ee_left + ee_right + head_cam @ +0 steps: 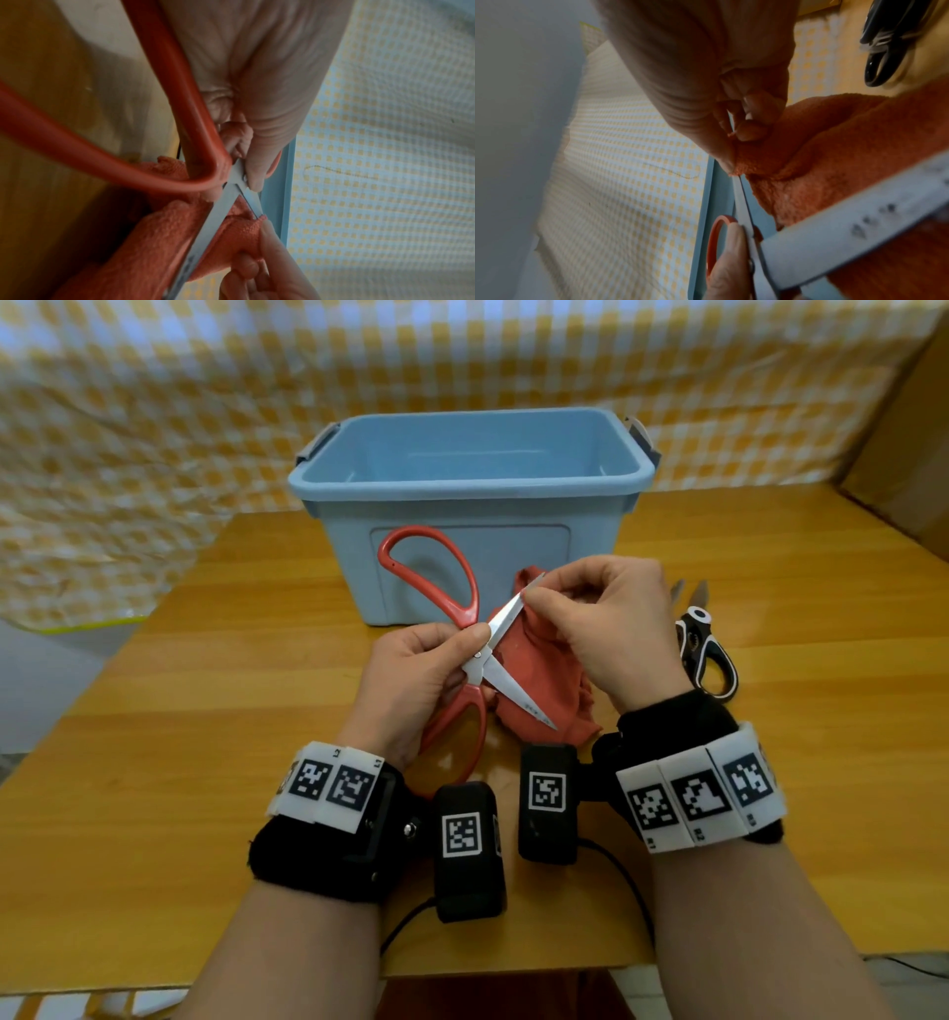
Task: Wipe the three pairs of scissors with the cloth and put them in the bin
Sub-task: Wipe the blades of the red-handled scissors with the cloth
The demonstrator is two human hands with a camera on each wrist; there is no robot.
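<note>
Above the bench (179, 690), just in front of the bin (472, 474), a pair of red-handled scissors (462, 608) is held open, its two steel blades spread in a V. One big loop handle stands up against the bin's front wall, the other hangs down toward the wrist. The left hand (411, 680) grips the scissors at the pivot, thumb pressed on the blade near the screw. The right hand (611, 624) pinches a fold of the orange-red terry cloth (544, 680) around the tip of the upper blade; the rest of the cloth hangs bunched below, behind the lower blade, which bears small dark markings along its face. The left wrist view shows the cloth wrapped over that upper blade's end.

Black-handled scissors (706, 654) with white trim lie flat on the bench to the right, blades slightly parted and pointing away. The bin is light blue plastic with grey latches at both ends; no scissors show inside it.

The bench is glossy yellow-orange wood. Behind it hangs a yellow-and-white checked sheet (154, 403), with a brown cardboard box (904, 428) at far right.
</note>
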